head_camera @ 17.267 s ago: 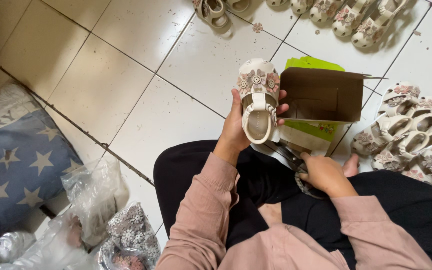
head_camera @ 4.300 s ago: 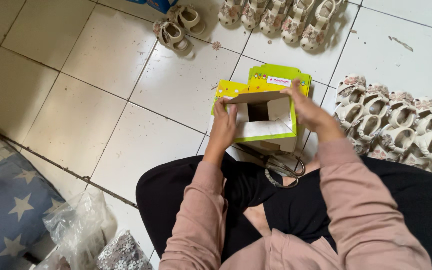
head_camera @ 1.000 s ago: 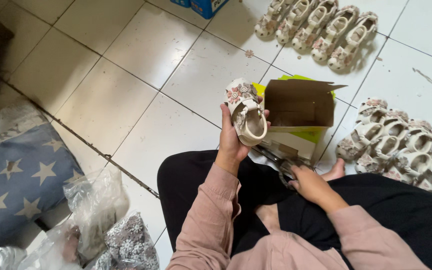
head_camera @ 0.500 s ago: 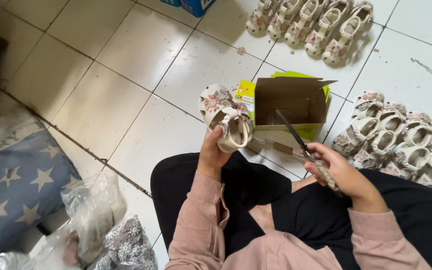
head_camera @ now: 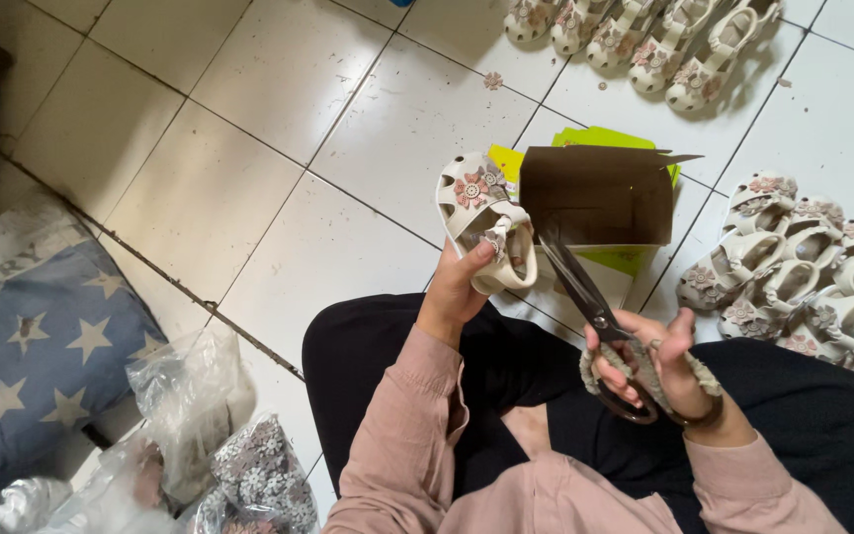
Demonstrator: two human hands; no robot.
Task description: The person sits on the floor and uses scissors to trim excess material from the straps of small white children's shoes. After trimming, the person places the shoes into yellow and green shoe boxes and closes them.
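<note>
My left hand [head_camera: 455, 289] is closed around a small cream sandal [head_camera: 484, 220], thumb pressed on its strap, holding it up over the white tiled floor [head_camera: 279, 119] with the pink flower on its toe pointing away from me. My right hand [head_camera: 656, 364] grips a pair of scissors [head_camera: 585, 302] by their cord-wrapped handles, fingers through the loops; the blades look nearly shut and their tip reaches up to the sandal's heel, touching it or just beside it, I cannot tell which. Just behind the sandal and the blades stands an open cardboard box [head_camera: 593, 198] with green and yellow sides, its brown flap raised. To my right, near my knee, lies a cluster of matching sandals [head_camera: 803, 287], packed close together. Further off, at the top, another row of sandals [head_camera: 644, 40] stands side by side on the tiles. On my left, well apart from my hands, are crumpled clear plastic bags [head_camera: 190, 396], a floral-patterned bundle [head_camera: 254, 475] and a blue cushion with pale stars [head_camera: 42, 346].
</note>
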